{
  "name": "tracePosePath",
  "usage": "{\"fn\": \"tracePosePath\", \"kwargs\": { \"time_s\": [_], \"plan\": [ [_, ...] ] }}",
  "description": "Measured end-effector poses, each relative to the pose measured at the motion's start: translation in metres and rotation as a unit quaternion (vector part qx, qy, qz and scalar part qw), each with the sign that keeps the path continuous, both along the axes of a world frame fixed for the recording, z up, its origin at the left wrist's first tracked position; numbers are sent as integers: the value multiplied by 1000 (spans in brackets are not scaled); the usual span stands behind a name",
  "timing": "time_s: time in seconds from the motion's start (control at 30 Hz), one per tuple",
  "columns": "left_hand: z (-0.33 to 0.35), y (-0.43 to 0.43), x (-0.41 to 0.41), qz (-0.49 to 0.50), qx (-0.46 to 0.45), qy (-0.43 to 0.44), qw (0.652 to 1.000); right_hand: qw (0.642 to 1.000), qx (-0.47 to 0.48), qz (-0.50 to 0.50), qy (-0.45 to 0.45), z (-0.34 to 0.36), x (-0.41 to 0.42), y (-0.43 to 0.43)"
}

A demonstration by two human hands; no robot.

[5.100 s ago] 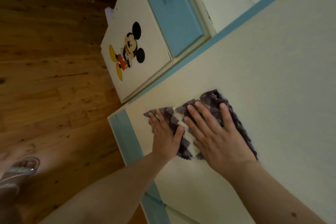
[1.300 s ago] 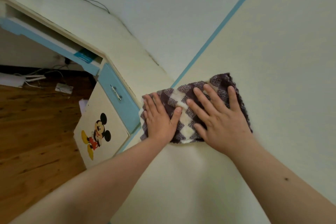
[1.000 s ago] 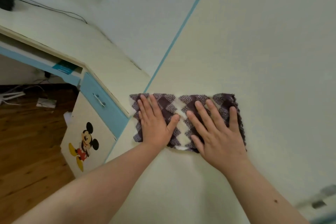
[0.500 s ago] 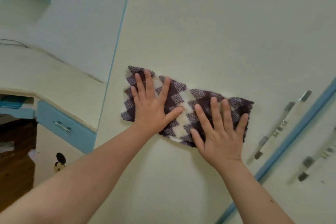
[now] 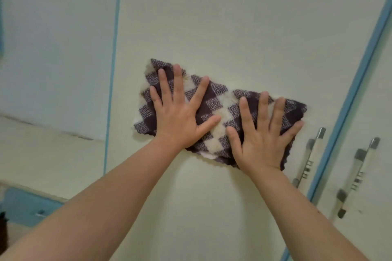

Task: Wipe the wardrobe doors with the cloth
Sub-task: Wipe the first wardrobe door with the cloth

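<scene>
Head view, near to far. Nearest: two bare forearms, raised toward the panel. Next: left hand (image 5: 180, 121) and right hand (image 5: 261, 142), both flat, fingers (image 5: 177, 82) straight and spread apart, clamped on nothing, pressing the checked cloth (image 5: 219, 105) against the left wardrobe door (image 5: 212, 17).

Cloth position: mid-door, tilted, left end higher, right end near the bar handle (image 5: 309, 154) but apart from it.

Handling, judged: light, soft, limp towel-like weave. No stiffness of its own, so likely to bunch or drop off a vertical face once pressure lifted. Door face smooth, easy sliding expected.

Best hold, judged: palms over the two halves, as now, or upper left corner pinched if repositioning needed.

Beyond: blue strip (image 5: 360, 82) at the door meeting, second bar handle (image 5: 358, 176) on the right door (image 5: 377, 112). Far left: blue drawer front (image 5: 23, 205), blurred.
</scene>
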State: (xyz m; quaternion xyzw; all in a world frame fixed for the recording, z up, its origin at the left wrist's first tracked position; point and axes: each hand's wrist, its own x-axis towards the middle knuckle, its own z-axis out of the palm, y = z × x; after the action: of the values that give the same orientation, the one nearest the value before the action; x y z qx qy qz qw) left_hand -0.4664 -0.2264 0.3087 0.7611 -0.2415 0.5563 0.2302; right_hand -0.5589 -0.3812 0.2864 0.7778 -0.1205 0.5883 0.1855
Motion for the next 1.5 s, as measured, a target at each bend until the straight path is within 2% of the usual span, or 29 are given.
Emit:
{"fn": "tracePosePath", "kwargs": {
  "time_s": [0.2, 0.4, 0.67, 0.9, 1.2, 1.5],
  "plan": [
    [64, 11, 11, 1, 8, -33, 999, 999, -4, 0, -40, 60, 13, 10],
    [123, 16, 15, -10, -2, -15, 1000, 998, -30, 24, -50, 133, 16, 16],
    [122, 17, 14, -26, -27, -22, 999, 998, -29, 21, -54, 140, 15, 18],
    [71, 21, 16, -11, -28, -16, 999, 997, -45, 14, -54, 91, 19, 21],
    [-14, 32, 20, 10, 36, -36, 999, 996, -81, -5, -38, -1, 20, 22],
    [-87, 31, 18, -11, 22, 10, 1000, 998, -63, -4, -17, -77, 16, 21]
  ]
}}
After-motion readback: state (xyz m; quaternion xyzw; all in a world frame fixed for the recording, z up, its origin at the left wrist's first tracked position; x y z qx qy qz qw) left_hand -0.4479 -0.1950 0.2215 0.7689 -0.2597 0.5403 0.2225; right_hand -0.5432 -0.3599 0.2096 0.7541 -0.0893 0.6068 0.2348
